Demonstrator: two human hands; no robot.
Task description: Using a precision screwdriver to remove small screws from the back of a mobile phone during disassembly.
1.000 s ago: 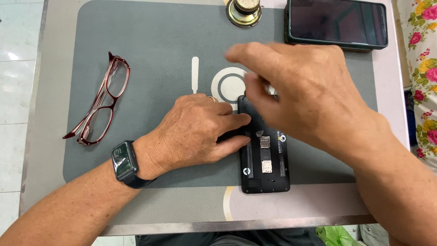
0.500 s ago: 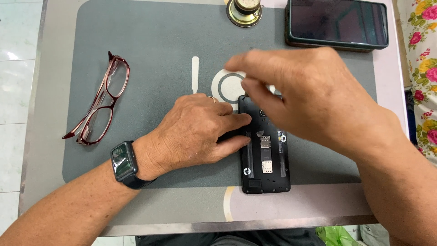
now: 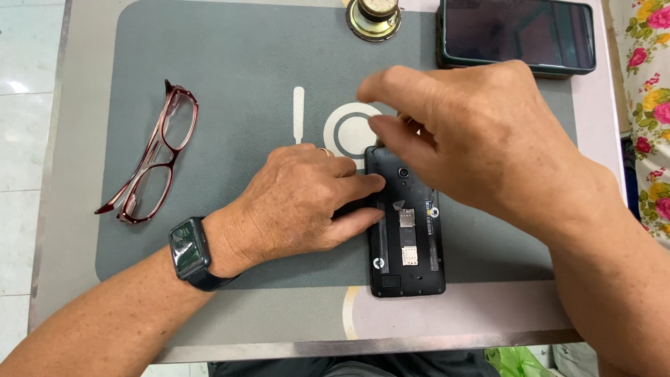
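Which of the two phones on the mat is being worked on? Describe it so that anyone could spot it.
On the grey work mat, look to the near edge, right of centre. The black phone with its back cover off lies there face down, metal card slots exposed, with the left hand pressed on its side. The dark phone at the far right corner is closed, screen up.

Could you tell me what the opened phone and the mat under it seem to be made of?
Opened phone: likely matte black plastic, with small metal card slots that glint. Mat: probably soft grey rubber or silicone, given its dull, even surface and rounded corners.
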